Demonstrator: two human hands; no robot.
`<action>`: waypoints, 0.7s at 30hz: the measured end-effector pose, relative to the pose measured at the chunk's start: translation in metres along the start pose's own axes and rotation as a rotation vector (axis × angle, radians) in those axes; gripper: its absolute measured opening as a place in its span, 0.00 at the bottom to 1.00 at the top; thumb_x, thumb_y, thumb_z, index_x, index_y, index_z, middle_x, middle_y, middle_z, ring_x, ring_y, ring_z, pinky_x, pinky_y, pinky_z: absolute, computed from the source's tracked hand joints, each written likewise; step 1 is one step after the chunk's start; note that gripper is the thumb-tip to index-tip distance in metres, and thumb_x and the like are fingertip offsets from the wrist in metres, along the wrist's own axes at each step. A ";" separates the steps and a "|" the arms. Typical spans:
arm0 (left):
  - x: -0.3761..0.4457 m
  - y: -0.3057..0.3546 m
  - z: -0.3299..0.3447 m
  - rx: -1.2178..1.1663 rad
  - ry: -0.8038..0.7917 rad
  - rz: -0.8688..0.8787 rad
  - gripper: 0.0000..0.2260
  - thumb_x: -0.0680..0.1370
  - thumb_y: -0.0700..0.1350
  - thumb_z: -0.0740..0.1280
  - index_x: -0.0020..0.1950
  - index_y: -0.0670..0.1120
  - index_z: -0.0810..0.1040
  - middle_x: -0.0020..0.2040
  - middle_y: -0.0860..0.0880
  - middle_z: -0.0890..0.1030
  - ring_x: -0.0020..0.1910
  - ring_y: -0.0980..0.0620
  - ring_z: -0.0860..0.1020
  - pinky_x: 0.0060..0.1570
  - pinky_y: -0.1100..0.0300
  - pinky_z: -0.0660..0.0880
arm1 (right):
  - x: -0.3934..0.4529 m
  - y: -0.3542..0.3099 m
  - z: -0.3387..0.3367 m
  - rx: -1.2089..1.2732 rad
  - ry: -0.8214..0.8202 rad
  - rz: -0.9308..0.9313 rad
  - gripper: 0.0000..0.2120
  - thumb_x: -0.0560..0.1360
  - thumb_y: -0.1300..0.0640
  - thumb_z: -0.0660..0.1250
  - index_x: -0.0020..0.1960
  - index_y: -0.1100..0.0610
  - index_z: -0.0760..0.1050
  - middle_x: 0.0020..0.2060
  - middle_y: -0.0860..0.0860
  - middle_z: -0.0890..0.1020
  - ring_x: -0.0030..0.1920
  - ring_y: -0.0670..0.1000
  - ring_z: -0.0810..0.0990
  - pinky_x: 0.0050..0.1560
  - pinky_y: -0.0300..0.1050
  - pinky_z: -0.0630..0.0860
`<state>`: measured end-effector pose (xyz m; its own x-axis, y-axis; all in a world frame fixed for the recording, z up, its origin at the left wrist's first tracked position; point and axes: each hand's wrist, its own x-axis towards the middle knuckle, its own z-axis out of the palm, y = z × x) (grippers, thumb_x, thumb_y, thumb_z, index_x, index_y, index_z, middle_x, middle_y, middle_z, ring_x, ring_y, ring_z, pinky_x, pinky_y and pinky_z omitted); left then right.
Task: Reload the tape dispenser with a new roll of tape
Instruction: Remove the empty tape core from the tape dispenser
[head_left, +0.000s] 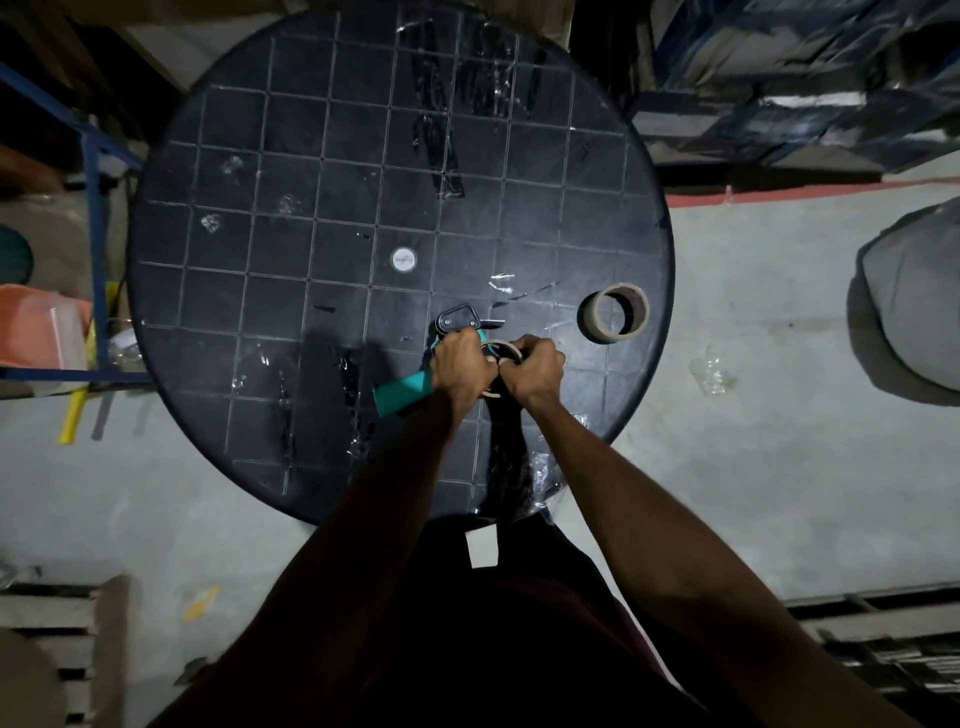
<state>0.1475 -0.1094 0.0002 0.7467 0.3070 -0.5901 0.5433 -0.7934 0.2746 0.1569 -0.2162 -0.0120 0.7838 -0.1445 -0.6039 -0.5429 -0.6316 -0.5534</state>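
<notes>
Nearby, tape roll (613, 313) stands right of both hands (460, 364) gripping dispenser (402, 392).

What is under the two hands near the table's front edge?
The left hand grips a teal-handled tape dispenser; the right hand holds a thin beige ring on it. Fingers cover where they join. Below lies the round black table.

One head camera, looking steeply down from above.

My only view sits high over a round black table (218, 260), wide-angle, facing almost straight down past my own forearms; the table fills the upper middle, floor (753, 457) curves round it, and the picture's near edge takes in my lap.
</notes>
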 end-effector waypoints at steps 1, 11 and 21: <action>0.000 -0.001 -0.001 0.001 -0.008 0.015 0.16 0.76 0.48 0.72 0.59 0.41 0.78 0.59 0.39 0.81 0.60 0.38 0.79 0.57 0.48 0.76 | -0.001 0.000 -0.001 -0.001 -0.003 -0.007 0.09 0.70 0.63 0.71 0.50 0.58 0.85 0.44 0.55 0.85 0.46 0.48 0.71 0.52 0.40 0.75; -0.017 -0.082 -0.008 -0.074 0.114 0.129 0.22 0.77 0.50 0.70 0.68 0.43 0.70 0.57 0.42 0.79 0.52 0.41 0.79 0.51 0.49 0.77 | -0.020 0.025 -0.011 -0.114 -0.091 -0.208 0.29 0.71 0.50 0.77 0.69 0.54 0.72 0.62 0.55 0.74 0.59 0.54 0.78 0.64 0.47 0.75; 0.012 -0.079 -0.030 0.288 -0.066 0.475 0.62 0.61 0.48 0.83 0.82 0.53 0.43 0.83 0.47 0.49 0.73 0.36 0.65 0.68 0.41 0.69 | -0.037 -0.009 0.009 -0.724 -0.235 -0.378 0.50 0.68 0.43 0.78 0.80 0.49 0.53 0.69 0.58 0.65 0.64 0.67 0.72 0.58 0.63 0.79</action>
<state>0.1254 -0.0270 -0.0056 0.8530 -0.1457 -0.5011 0.0189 -0.9510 0.3086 0.1297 -0.1983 0.0100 0.7474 0.2854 -0.6000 0.1322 -0.9489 -0.2866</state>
